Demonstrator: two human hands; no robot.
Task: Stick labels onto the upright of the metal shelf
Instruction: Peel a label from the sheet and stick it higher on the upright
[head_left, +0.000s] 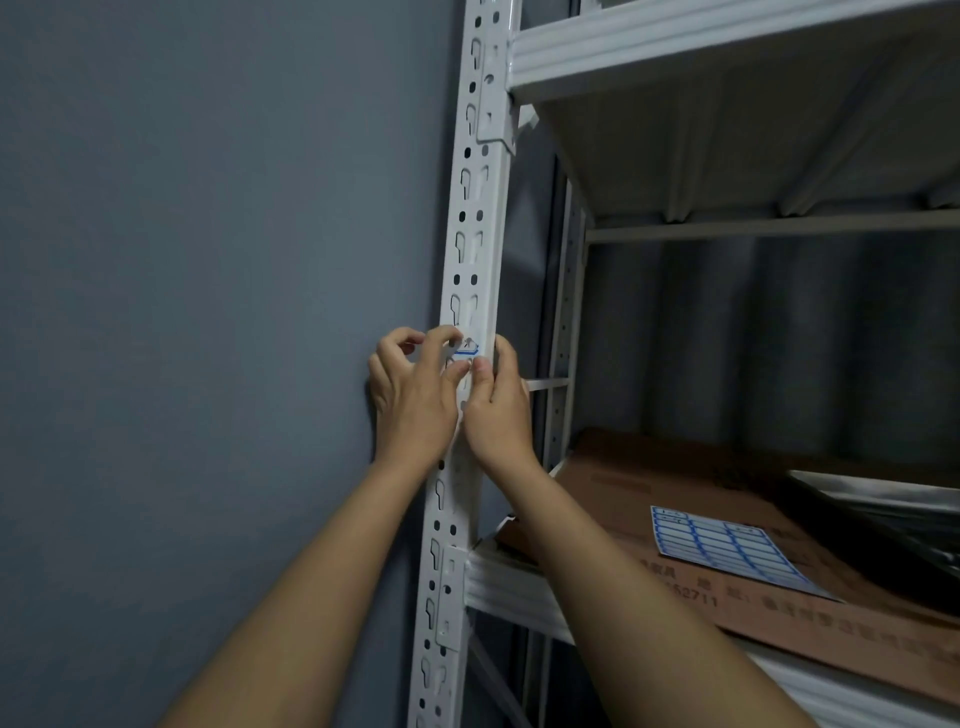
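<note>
label sheet (727, 551) on cardboard (779, 618), upright (470, 249)

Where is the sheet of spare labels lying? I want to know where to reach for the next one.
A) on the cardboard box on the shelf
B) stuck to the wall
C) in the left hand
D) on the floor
A: the label sheet lies flat on the cardboard box on the shelf.

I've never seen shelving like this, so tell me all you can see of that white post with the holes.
The white perforated metal upright stands vertical beside a grey wall, punched with paired round holes and keyhole slots. Shelf brackets hook into it above and below. The left hand and right hand hold a small blue-edged label against it.
</note>
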